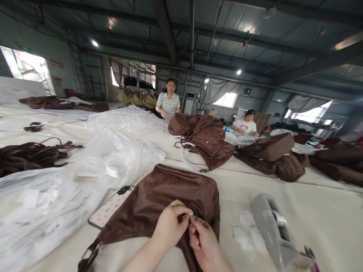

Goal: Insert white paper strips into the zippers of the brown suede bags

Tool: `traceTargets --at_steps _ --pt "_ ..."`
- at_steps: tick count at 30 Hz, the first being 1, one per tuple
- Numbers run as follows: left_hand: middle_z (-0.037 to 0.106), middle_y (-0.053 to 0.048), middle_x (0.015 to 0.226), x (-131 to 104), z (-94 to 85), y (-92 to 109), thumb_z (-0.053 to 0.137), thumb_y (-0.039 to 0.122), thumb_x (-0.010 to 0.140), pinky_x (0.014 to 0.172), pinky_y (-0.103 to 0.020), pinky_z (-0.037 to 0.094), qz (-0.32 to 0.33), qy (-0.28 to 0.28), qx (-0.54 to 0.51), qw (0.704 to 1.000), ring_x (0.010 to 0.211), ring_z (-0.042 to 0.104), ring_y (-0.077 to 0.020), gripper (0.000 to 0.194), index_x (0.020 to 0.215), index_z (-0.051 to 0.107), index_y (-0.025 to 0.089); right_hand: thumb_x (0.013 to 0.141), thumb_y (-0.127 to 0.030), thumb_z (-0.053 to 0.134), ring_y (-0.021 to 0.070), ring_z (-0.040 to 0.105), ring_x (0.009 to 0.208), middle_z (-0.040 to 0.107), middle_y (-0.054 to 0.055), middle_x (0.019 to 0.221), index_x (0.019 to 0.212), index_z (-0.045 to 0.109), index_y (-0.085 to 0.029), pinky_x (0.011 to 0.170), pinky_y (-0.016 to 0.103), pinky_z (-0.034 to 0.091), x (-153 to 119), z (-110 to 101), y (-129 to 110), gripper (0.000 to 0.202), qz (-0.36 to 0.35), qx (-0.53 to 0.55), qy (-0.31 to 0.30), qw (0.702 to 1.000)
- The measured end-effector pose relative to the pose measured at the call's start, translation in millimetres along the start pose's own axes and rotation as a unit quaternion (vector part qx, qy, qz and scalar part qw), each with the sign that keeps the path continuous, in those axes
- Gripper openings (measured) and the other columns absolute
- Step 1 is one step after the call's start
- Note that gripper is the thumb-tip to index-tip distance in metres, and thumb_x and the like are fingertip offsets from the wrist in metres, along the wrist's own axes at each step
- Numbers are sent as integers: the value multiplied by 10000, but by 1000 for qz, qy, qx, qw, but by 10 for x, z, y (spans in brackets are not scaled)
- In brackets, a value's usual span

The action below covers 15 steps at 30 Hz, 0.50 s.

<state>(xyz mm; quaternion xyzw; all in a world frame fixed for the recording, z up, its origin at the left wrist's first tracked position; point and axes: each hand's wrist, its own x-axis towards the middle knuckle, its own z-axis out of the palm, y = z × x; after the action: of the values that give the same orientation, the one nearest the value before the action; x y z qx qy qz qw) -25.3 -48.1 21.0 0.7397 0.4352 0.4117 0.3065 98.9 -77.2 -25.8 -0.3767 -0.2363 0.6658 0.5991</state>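
Note:
A brown suede-like bag (170,183) lies flat on the pale table in front of me, its strap running toward the bottom edge. Over the bag's lower right part, my left hand (172,223) pinches a small white piece (191,214) between thumb and index finger. My right hand (202,238) meets it there, fingers curled and fingertips at the same white piece. The fingertips of both hands nearly touch. What the piece is, I cannot make out.
A phone (109,207) lies partly beside the bag. Clear plastic bags (124,155) and brown straps (31,155) are at left. At right stand a grey tape dispenser (269,226) and white paper pieces (246,234). Brown bags (207,139) and two people (168,104) are beyond.

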Motion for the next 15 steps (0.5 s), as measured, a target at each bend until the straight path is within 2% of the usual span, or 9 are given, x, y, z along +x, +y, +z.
traceTargets --at_steps 4,8,11,15 --pt "621 -20 848 4 -22 12 503 144 776 705 -221 461 15 -2 12 1000 759 591 -129 233 817 716 229 601 -340 773 0 252 343 477 -66 516 657 563 -134 350 172 104 -24 9 -43 299 11 37 6 999" --pt "594 -26 858 0 -49 40 467 104 770 697 -217 454 31 -19 42 998 754 579 -126 286 827 716 233 668 -507 694 7 282 337 508 -34 525 773 635 -86 339 167 115 -19 -4 -76 438 45 71 0 996" --pt "570 -24 852 -19 -58 67 429 58 747 728 -221 448 50 -49 69 995 763 564 -126 357 808 723 252 706 -596 645 0 255 334 481 -37 501 669 592 -97 335 160 104 3 -9 -64 503 56 57 19 997" --pt "556 -28 853 -55 -67 109 418 51 730 734 -226 445 48 -63 74 994 753 552 -126 353 759 716 240 640 -546 736 -1 251 346 452 -66 479 638 541 -132 340 150 112 3 13 -32 458 43 38 61 996"
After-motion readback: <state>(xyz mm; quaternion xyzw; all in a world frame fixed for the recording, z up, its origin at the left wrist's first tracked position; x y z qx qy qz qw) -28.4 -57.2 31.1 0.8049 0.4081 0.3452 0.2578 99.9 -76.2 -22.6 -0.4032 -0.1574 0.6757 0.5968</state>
